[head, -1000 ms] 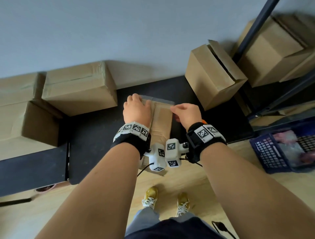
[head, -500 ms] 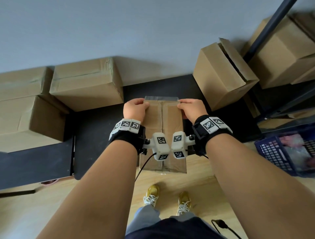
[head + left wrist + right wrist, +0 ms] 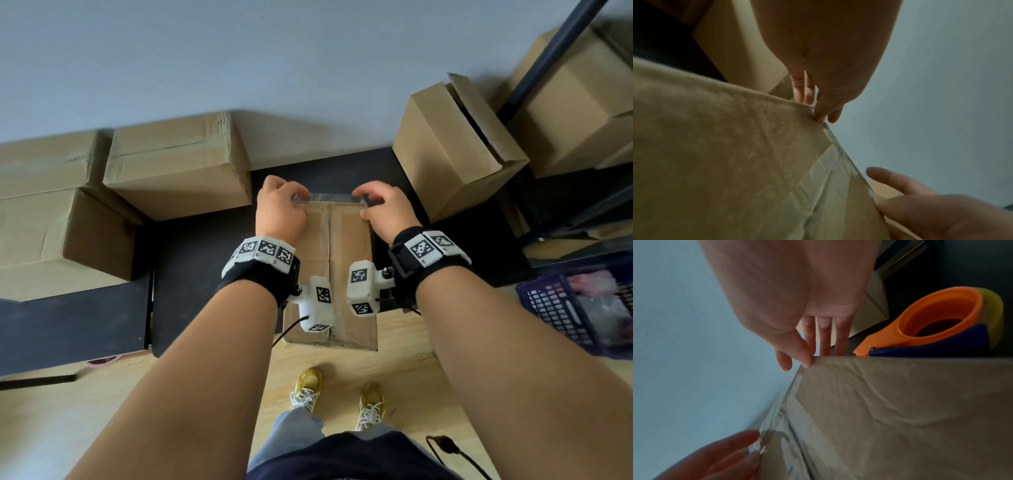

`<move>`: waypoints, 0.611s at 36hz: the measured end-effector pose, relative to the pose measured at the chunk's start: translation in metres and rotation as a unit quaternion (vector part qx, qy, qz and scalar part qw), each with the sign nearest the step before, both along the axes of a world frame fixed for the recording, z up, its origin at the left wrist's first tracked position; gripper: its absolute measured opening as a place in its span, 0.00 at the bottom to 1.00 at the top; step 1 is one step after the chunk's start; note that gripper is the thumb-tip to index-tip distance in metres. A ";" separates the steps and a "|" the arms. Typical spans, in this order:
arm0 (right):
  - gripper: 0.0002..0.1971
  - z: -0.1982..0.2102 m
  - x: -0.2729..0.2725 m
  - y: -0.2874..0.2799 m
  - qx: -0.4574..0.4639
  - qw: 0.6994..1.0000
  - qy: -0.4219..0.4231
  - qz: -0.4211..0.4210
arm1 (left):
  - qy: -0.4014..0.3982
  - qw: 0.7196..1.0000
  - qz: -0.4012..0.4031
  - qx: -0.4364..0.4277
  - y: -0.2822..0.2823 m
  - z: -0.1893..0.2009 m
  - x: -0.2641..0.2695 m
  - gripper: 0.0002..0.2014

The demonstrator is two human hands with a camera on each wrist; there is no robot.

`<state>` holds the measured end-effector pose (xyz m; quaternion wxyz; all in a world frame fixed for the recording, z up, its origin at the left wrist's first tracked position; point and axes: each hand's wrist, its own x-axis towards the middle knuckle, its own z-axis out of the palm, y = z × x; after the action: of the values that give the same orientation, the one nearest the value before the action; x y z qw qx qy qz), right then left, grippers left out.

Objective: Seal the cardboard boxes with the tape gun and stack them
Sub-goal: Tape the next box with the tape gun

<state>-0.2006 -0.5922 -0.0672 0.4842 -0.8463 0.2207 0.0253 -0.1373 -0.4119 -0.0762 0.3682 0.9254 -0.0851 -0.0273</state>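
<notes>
A narrow cardboard box lies on the black table, its near end sticking out over the edge. Clear tape runs across its far edge and stands up past it. My left hand pinches the tape's left end at the far left corner. My right hand holds the right end at the far right corner, thumb on the cardboard, index finger behind the tape. The orange and blue tape gun lies on the table just right of the box.
Sealed boxes are stacked at the left against the wall. An open box stands tilted at the right, with more boxes on a dark rack behind it. A blue basket sits on the floor at the right, a cable by my feet.
Both hands have moved from the box's top and sides forward to its far corners and taken hold of the tape strip's ends.
</notes>
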 end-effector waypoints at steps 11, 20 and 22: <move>0.16 0.001 0.002 0.002 0.098 0.993 0.064 -0.015 | 0.160 0.986 -0.018 -0.049 0.002 -0.004 0.007 0.13; 0.14 -0.019 -0.004 -0.002 0.094 0.994 0.041 -0.020 | 0.261 0.957 0.018 -0.128 0.005 -0.007 -0.002 0.14; 0.07 -0.020 -0.002 0.000 0.090 0.995 0.024 -0.027 | 0.261 0.957 0.022 -0.128 0.005 -0.009 -0.008 0.17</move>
<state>-0.2029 -0.5925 -0.0868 0.5537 -0.7921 0.2516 0.0522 -0.1449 -0.4069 -0.0847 0.4931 0.8330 0.0317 -0.2489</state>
